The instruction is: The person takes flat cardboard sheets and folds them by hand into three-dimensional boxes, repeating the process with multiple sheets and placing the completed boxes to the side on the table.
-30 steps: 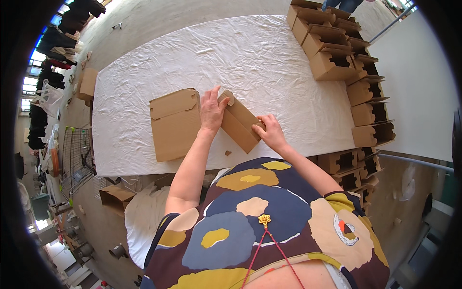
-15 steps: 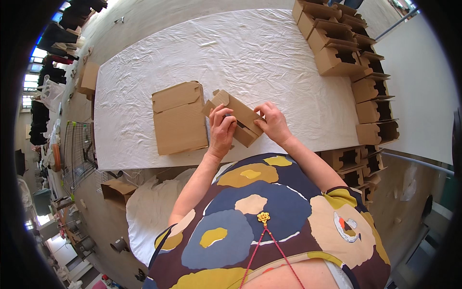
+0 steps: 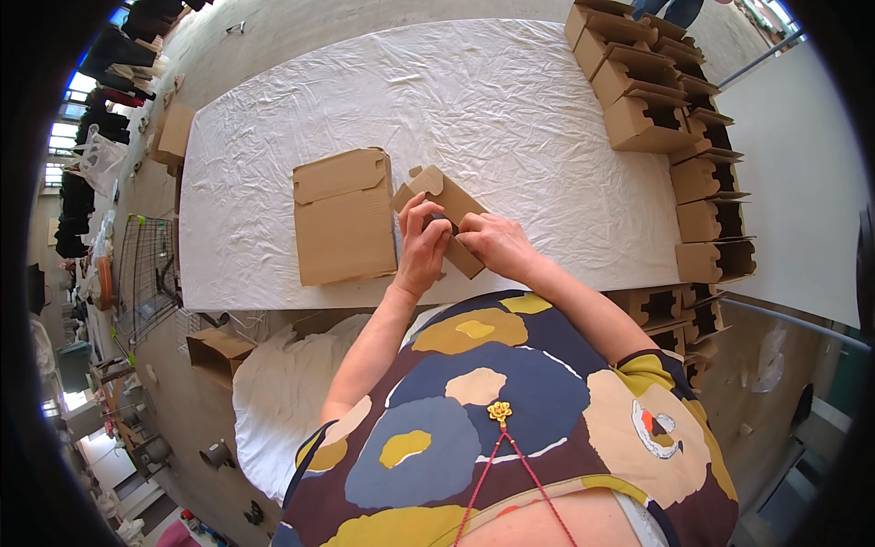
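A small brown cardboard box (image 3: 460,202) lies at a slant near the table's front edge, directly ahead of me. On its left side, my left hand (image 3: 422,246) grips it with bent fingers near a dark gap in the cardboard. My right hand (image 3: 499,244) pinches the box's edge close to the left fingertips, with its knuckles raised. The hands hide much of the box's near side. Just left of it lies a larger closed cardboard box (image 3: 344,219) with a tabbed flap across its far end.
A wrinkled white cloth covers the table (image 3: 437,100). Open cardboard boxes (image 3: 645,118) stand stacked along its right side. A wire rack (image 3: 146,278) and another open box (image 3: 217,354) are at left. Someone's blue-trousered leg (image 3: 682,11) shows at the far right.
My right hand has moved left along the box, from its right end to beside my left hand. My left hand keeps its hold in nearly the same spot.
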The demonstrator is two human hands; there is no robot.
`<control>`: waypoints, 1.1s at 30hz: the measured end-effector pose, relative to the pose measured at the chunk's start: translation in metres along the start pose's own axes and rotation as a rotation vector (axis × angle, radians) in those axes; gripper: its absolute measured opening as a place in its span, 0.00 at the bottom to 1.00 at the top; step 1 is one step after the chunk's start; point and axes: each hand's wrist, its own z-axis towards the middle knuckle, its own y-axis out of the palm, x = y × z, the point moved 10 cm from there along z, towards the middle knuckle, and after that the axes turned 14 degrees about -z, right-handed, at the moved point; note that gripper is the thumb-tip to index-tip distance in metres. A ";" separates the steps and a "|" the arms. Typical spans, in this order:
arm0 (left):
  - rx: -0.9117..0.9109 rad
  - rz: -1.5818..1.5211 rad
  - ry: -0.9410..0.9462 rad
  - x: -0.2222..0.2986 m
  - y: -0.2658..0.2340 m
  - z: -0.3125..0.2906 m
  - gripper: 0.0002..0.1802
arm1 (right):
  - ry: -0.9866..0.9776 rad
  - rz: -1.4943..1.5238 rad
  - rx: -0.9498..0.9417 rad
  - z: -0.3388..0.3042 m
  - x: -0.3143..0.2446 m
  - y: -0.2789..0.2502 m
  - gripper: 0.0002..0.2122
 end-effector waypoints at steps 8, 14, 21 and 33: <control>-0.039 -0.018 -0.007 0.002 -0.002 0.002 0.03 | -0.087 -0.165 -0.209 0.006 -0.012 0.016 0.12; -0.080 -0.014 -0.002 0.002 -0.001 0.003 0.05 | -0.136 -0.198 -0.334 0.008 -0.012 0.024 0.09; -0.202 0.017 0.049 0.020 0.004 0.006 0.12 | -0.106 -0.168 -0.316 0.007 -0.006 0.031 0.07; -0.207 -0.121 -0.064 0.004 0.004 0.009 0.13 | -0.064 0.004 -0.280 0.004 0.002 0.013 0.06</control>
